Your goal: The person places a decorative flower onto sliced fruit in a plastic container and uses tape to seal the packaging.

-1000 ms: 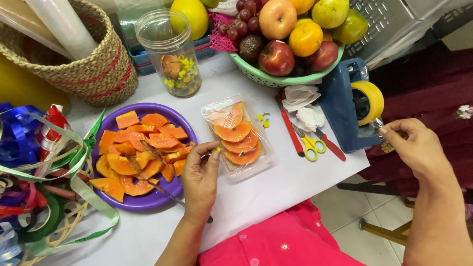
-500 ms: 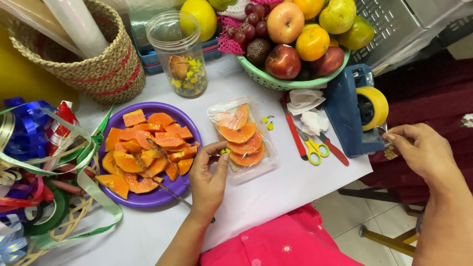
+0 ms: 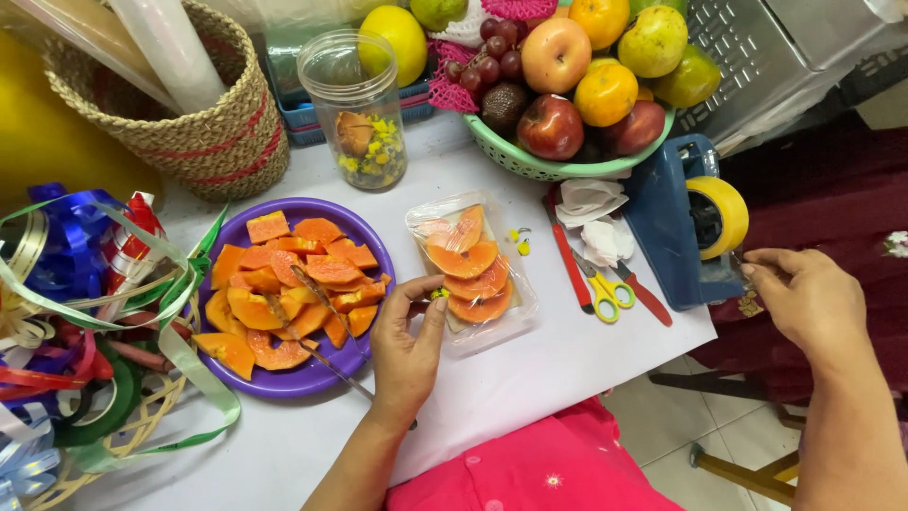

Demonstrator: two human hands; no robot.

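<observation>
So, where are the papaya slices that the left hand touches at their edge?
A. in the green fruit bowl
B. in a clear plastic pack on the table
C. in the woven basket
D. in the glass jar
B: the left hand rests against the clear plastic pack of papaya slices, which lies flat on the white table beside the purple plate.

The light over my work is bright and even — soft daylight, with no hard shadows anywhere on the white table [image 3: 558, 369]. My left hand [image 3: 405, 350] throws only a faint, blurred shade beneath the wrist. The clear wrap over the tray of papaya slices [image 3: 471, 270] catches small white glints, and the glass jar [image 3: 357, 104] shines along its rim. Colours are strong, and the middle is sharp. Toward the edges things bend and stretch a little — my right hand [image 3: 804, 301] looks slightly soft, and the dark cloth behind it falls dim.
</observation>
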